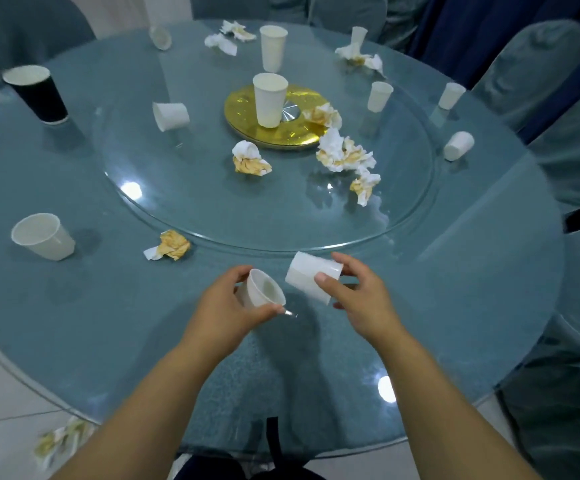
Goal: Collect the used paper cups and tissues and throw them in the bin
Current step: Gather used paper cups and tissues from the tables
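Left hand: my fingers curl round small paper cup.
Right hand: pinches second paper cup, just beside.
Nesting: line up squarely, squeeze lightly.

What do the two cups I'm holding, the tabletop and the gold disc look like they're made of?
Left-hand cup and right-hand cup: probably thin matte white paper, judging by their dull, opaque walls. Tabletop: glossy glass; it mirrors lamps. Gold disc: shiny metal or foil, with bright glints.
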{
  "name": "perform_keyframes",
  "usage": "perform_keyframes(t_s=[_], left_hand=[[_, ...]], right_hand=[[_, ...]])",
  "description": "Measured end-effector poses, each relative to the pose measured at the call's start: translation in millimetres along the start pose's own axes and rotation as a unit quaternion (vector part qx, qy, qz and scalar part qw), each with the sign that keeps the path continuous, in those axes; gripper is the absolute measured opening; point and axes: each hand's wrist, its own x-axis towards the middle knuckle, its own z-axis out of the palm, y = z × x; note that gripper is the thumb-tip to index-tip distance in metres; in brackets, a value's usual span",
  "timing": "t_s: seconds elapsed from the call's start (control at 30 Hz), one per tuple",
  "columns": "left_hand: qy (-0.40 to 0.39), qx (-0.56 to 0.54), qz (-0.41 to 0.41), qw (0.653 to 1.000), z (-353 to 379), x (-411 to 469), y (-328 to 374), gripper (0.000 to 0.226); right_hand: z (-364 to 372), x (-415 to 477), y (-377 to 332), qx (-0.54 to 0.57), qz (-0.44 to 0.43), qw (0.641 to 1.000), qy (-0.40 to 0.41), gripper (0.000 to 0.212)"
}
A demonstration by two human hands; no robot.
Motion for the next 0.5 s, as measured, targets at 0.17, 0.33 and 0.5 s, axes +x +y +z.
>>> perform_keyframes(t_s=[0.17,0.33,0.5], left_hand=[[-0.021,0.015,0.036,0.999,-4.9,0.6,10.2,0.073],[-0.017,0.002,0.049,0.999,-23.6,2.9,15.5,0.069],[0.009,-0.025,0.046,0.999,-48.9,1.3,14.3,0.064]], right_hand=[[18.1,1.3,-23.9,-0.036,-0.033,0.994,-0.095,0.064],[38.7,7.1,-40.3,-0.028,-0.043,0.981,-0.188,0.039],[71.3,12.8,-53.6,-0.006,-0.039,0.971,-0.235,0.026]])
